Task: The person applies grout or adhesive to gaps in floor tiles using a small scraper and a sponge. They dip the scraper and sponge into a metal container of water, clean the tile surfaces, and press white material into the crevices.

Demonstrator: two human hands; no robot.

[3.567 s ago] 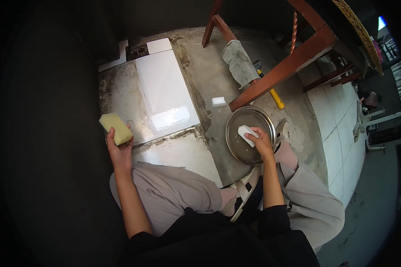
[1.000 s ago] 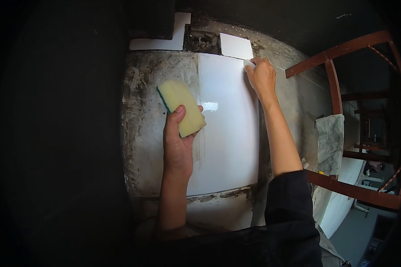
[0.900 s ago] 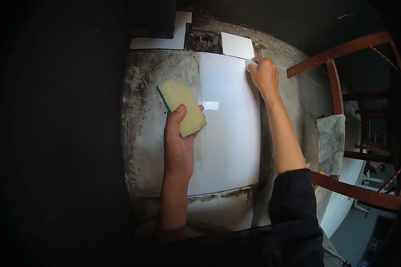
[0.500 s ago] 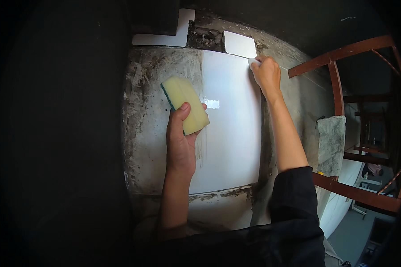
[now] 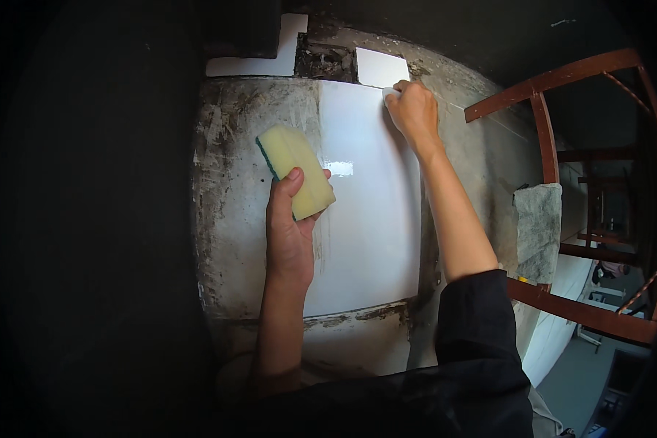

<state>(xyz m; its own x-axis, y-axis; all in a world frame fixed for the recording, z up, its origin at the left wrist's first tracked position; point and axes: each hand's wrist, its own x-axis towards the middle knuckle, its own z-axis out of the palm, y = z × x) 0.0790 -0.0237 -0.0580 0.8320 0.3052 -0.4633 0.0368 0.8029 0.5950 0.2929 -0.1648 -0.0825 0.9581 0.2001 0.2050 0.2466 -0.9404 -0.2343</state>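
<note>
In my left hand (image 5: 290, 244), thumb in front and fingers behind, is a thick yellow sponge (image 5: 304, 174) with a green scouring side. It is tilted and held in front of a grimy, grey-streaked tile (image 5: 230, 197). My right hand (image 5: 416, 117) is closed on a small, pale, flat-looking piece (image 5: 391, 93) that mostly hides in the fingers. That piece is at the upper right of a glossy white tile (image 5: 361, 241), by the dark joint along its top edge.
Above are a smaller white tile (image 5: 382, 68), an L-shaped white tile (image 5: 288, 55) and a dark, rough gap (image 5: 328, 62) between them. On the right stands a reddish-brown frame (image 5: 547, 139) with a grey cloth (image 5: 539, 230) draped on it. A dark surface (image 5: 87, 219) fills the left.
My right hand has slid a little left along the white tile's top edge with the pale piece. The sponge stays in my left hand. The whole view has shifted slightly.
</note>
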